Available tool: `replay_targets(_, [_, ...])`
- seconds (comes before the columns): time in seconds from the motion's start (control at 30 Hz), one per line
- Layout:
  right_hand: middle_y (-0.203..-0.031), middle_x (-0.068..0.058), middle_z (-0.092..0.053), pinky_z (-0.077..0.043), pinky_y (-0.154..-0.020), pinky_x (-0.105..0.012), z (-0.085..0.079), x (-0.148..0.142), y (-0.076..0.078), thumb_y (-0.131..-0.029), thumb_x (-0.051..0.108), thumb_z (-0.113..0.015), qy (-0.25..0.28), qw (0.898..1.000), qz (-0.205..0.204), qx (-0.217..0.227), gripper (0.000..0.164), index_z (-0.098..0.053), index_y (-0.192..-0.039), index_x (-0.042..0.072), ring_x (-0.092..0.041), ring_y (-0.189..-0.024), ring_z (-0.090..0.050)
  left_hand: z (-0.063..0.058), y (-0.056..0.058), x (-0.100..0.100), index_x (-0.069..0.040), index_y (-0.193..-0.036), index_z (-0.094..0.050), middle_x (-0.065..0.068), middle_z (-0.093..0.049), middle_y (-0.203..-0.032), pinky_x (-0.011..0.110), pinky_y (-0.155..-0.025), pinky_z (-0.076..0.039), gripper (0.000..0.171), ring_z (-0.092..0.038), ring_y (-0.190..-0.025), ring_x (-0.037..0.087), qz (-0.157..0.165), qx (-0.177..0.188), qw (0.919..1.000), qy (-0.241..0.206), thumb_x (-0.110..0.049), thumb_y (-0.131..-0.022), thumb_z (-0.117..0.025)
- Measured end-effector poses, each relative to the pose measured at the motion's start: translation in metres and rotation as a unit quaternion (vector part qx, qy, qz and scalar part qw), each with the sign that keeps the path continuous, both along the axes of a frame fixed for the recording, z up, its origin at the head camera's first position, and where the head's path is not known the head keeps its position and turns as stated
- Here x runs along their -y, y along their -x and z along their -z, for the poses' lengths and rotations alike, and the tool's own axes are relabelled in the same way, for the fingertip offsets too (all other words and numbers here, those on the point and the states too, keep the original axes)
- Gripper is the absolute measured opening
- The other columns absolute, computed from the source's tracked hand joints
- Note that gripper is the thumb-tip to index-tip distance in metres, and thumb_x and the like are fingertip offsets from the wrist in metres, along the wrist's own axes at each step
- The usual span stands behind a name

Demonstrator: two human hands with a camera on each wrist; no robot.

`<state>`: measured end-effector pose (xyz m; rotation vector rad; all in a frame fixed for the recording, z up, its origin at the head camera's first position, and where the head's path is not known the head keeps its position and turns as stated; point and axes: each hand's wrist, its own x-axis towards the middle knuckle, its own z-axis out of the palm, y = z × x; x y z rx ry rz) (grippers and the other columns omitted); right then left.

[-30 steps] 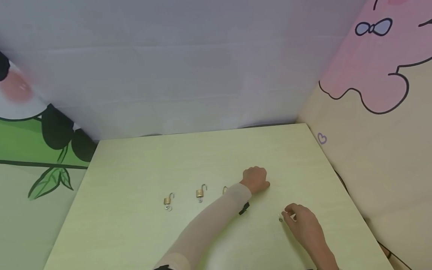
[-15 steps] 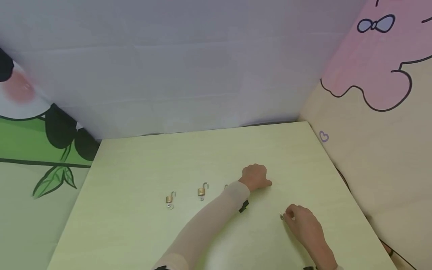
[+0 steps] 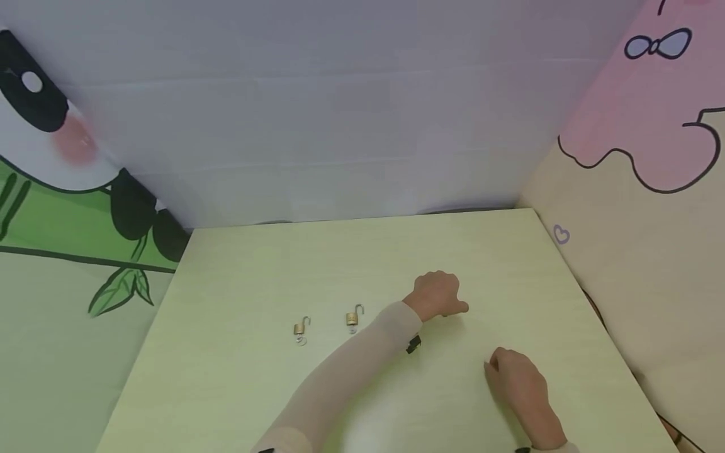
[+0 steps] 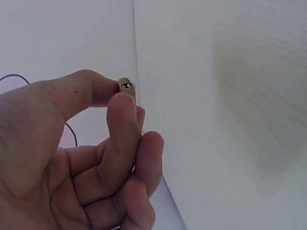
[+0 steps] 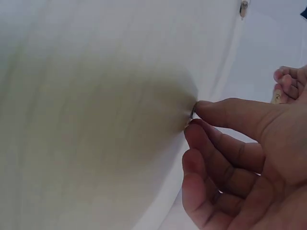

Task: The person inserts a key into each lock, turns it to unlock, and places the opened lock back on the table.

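My left hand (image 3: 435,294) is raised over the right half of the table and pinches a small brass padlock (image 4: 125,86) between thumb and fingers. Its keyhole end shows in the left wrist view, while most of its body is hidden by the fingers. Nearer the front right, my right hand (image 3: 518,380) pinches a thin, small metal key (image 5: 193,113) between thumb and forefinger, low over the tabletop. Only a sliver of the key shows. Beyond it in the right wrist view are the left fingers (image 5: 288,82) with the padlock.
Two brass padlocks with raised open shackles and small rings lie left of the left sleeve: one padlock (image 3: 299,329) farther left, another padlock (image 3: 352,319) nearer the sleeve. The pale table (image 3: 238,270) meets a grey cloth wall behind and a printed wall (image 3: 623,264) at right.
The right fingers have closed on the key that lay at their tips and drawn it in. A third padlock, partly seen before, is now behind the left sleeve. The head view has shifted slightly left.
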<state>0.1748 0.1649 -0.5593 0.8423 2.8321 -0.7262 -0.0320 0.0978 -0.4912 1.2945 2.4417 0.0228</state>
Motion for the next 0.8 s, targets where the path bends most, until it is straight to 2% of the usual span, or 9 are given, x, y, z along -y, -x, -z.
replay_targets(0.2, [-0.066,-0.002,-0.054,-0.042,-0.049,-0.033,0.0,0.002,0.003,-0.093,0.009,-0.061,-0.007,1.0,0.002,0.004,0.018,-0.06,-0.075,0.005,-0.015,-0.057,-0.047,-0.004,0.001,0.006,-0.017,-0.055,-0.063,-0.008,-0.046,-0.043,0.025,-0.04,-0.023,0.045,-0.032,-0.039,0.008,0.0,0.005,1.0,-0.004,-0.046,-0.09,-0.065])
replay_targets(0.33, [-0.066,-0.003,-0.051,-0.039,-0.049,-0.033,0.001,-0.002,0.007,-0.09,0.008,-0.058,0.029,0.999,0.013,0.02,0.017,-0.057,-0.074,0.004,-0.017,-0.057,-0.044,-0.004,0.001,0.01,-0.017,-0.055,-0.063,-0.008,-0.052,-0.045,0.025,-0.04,-0.025,0.045,-0.034,-0.04,0.007,-0.005,0.016,0.9999,-0.004,-0.045,-0.09,-0.064])
replay_targets(0.47, [-0.073,-0.004,-0.058,-0.043,-0.055,-0.034,0.005,-0.009,0.006,-0.086,0.009,-0.062,0.072,0.997,0.023,0.019,0.01,-0.062,-0.083,-0.001,-0.019,-0.063,-0.05,-0.006,0.002,0.013,-0.017,-0.057,-0.065,-0.007,-0.06,-0.051,0.025,-0.041,-0.029,0.043,-0.039,-0.041,0.007,-0.005,0.034,0.9994,-0.004,-0.044,-0.09,-0.064])
replay_targets(0.6, [-0.072,-0.003,-0.058,-0.044,-0.056,-0.034,0.009,-0.013,0.003,-0.084,0.009,-0.063,0.104,0.994,0.034,-0.013,0.008,-0.062,-0.082,0.001,-0.019,-0.063,-0.051,-0.007,0.005,0.017,-0.017,-0.058,-0.066,-0.007,-0.063,-0.054,0.025,-0.041,-0.031,0.041,-0.043,-0.043,0.008,-0.008,0.034,0.9993,-0.01,-0.044,-0.089,-0.065])
replay_targets(0.8, [-0.072,-0.001,-0.058,-0.044,-0.056,-0.033,0.006,-0.01,0.003,-0.088,0.01,-0.065,0.125,0.989,0.047,-0.059,0.008,-0.063,-0.083,0.004,-0.017,-0.063,-0.052,-0.007,0.009,0.021,-0.017,-0.057,-0.065,-0.007,-0.064,-0.054,0.025,-0.04,-0.032,0.041,-0.044,-0.042,0.007,-0.009,0.029,0.9993,-0.019,-0.043,-0.088,-0.065])
